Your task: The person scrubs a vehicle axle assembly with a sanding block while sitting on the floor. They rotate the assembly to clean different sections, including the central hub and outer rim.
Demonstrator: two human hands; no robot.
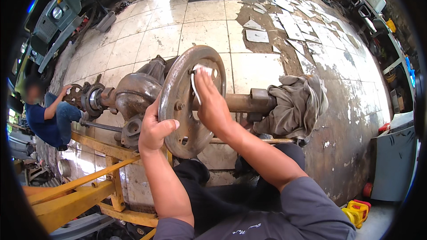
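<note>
My left hand (155,132) grips the near left rim of a worn, round metal brake drum (181,92), with the thumb over its edge. The drum stands upright before me, its dished face with holes turned to the right. My right hand (210,103) presses a folded white sheet (204,68) flat to that face near the top; whether it is cloth or paper I cannot tell. Behind the drum lies a brown axle housing (135,90), its tube (242,103) running right. A crumpled grey-brown cloth (297,104) covers the tube's right end.
A yellow metal frame (84,198) stands at lower left. Beside the axle's left hub (92,100) a person (46,118) crouches with a hand on it. Broken tiles (289,24) lie farther back. A grey cabinet (393,164) and a yellow container (356,213) are at right.
</note>
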